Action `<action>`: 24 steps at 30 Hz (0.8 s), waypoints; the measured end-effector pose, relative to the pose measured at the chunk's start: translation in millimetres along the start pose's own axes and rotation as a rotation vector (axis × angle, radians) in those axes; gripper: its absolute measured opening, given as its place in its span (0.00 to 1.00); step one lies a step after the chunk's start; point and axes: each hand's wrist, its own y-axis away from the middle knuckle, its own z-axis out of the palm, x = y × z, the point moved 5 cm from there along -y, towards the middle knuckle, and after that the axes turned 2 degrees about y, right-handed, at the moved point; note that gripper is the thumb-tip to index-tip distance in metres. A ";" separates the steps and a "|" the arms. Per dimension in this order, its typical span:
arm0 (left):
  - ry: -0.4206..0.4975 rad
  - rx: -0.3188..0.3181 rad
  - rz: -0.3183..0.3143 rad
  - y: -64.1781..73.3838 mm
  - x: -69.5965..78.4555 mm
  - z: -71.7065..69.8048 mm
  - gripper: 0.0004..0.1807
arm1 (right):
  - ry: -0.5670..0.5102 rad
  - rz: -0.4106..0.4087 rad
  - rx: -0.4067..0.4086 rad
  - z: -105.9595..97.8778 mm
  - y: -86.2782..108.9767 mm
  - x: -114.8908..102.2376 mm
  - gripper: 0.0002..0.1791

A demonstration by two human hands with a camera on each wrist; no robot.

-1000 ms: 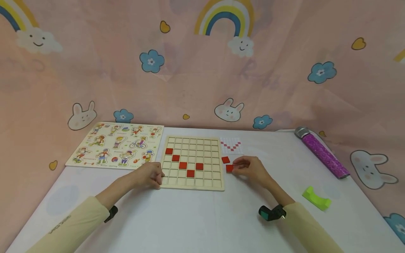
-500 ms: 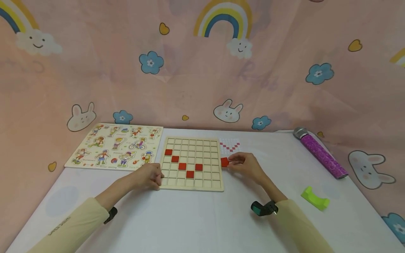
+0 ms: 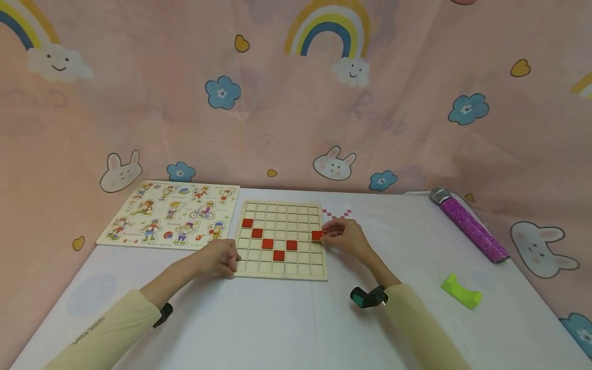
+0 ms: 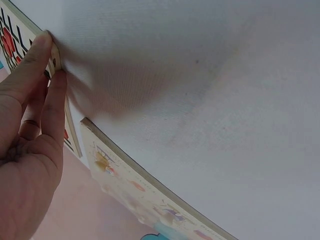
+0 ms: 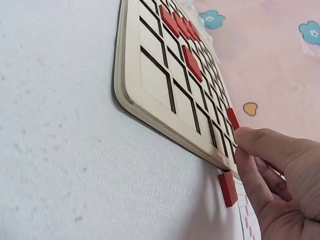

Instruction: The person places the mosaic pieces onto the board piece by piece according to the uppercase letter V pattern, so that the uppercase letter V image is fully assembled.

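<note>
A square wooden grid board [image 3: 280,216] lies on the white table, with several red square tiles [image 3: 278,255] in its cells, most of them in a slanting row. My left hand [image 3: 218,257] pinches the board's near left corner between thumb and finger. Over the board's right edge, my right hand [image 3: 347,236] pinches a red tile [image 3: 316,236] by its side between thumb and fingertips. Another red tile [image 5: 228,189] is beside the board's edge in the right wrist view, hidden behind the hand in the head view. A pattern card [image 3: 342,209] with red squares sits partly covered behind the right hand.
A wooden picture puzzle [image 3: 157,226] with sports figures lies to the left of the grid board. On the right are a glittery purple microphone [image 3: 474,228] and a bright green curved block [image 3: 461,292]. A pink patterned cloth [image 3: 277,118] hangs behind the table.
My right hand has moved left from the table beside the board, carrying a red tile over the right edge. The left hand stays at the board's corner.
</note>
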 end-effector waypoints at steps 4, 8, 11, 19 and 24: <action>-0.009 0.003 -0.004 0.1 0.2 0.1 0.09 | 0.032 -0.021 0.013 5.8 -3.3 -5.3 0.14; -0.013 0.003 -0.012 0.0 -0.1 -0.1 0.09 | 0.047 -0.047 0.011 11.1 -6.4 -8.8 0.14; -0.010 -0.001 -0.016 -0.1 -0.5 -0.3 0.09 | 0.053 -0.055 0.007 14.7 -8.2 -10.9 0.13; 0.014 -0.001 -0.028 0.6 -0.6 -0.6 0.08 | 0.099 -0.070 0.023 22.6 -10.7 -17.5 0.12; 0.015 0.003 -0.023 0.6 -0.9 -0.9 0.08 | 0.109 -0.088 0.040 25.7 -11.4 -21.2 0.12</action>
